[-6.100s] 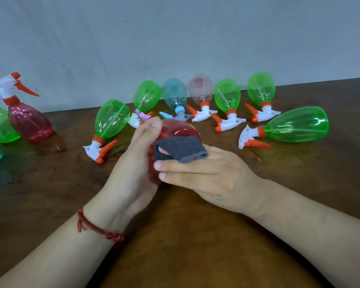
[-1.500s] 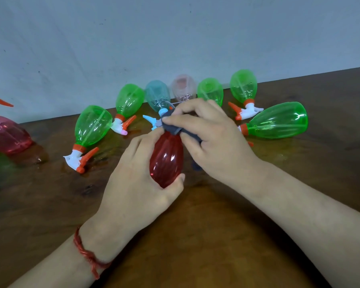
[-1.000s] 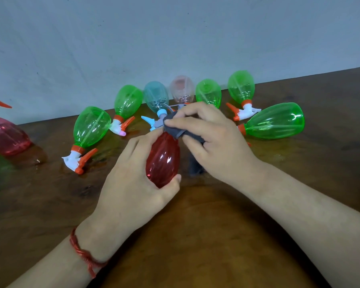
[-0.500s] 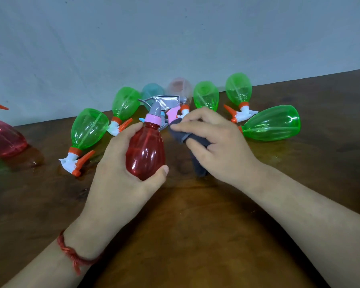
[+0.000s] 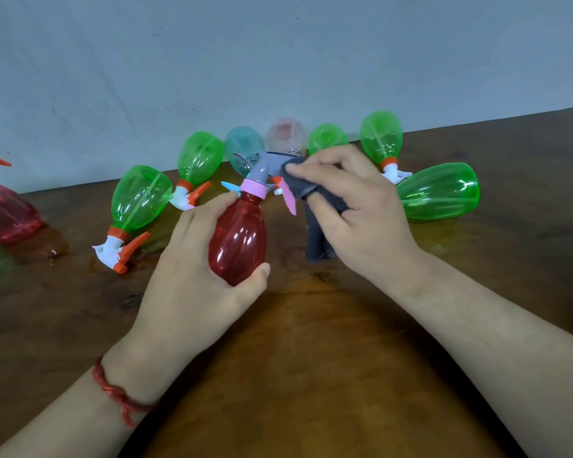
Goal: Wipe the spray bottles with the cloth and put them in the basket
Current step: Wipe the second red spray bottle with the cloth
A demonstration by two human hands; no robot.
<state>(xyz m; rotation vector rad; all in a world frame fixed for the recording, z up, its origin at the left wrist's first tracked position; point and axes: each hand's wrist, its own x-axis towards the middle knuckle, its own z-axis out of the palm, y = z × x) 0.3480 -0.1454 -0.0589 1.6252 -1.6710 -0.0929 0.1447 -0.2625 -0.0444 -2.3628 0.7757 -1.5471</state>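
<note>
My left hand (image 5: 192, 276) grips a dark red spray bottle (image 5: 238, 239) by its body and holds it upright above the table. The bottle has a pink collar and a grey spray head (image 5: 272, 163). My right hand (image 5: 354, 213) pinches a dark grey cloth (image 5: 315, 223) and presses it against the spray head's right side. The cloth's loose end hangs down to the table. No basket is in view.
Several green spray bottles (image 5: 139, 196) lie on the brown wooden table (image 5: 311, 375) in an arc along the wall, with a blue bottle (image 5: 244, 152) and a pale pink bottle (image 5: 285, 135) among them. A large green bottle (image 5: 440, 191) lies at the right. A red bottle (image 5: 4, 211) stands at the far left.
My left hand raised the red bottle from lying to upright. The cloth in my right hand moved from the bottle's neck up to its spray head.
</note>
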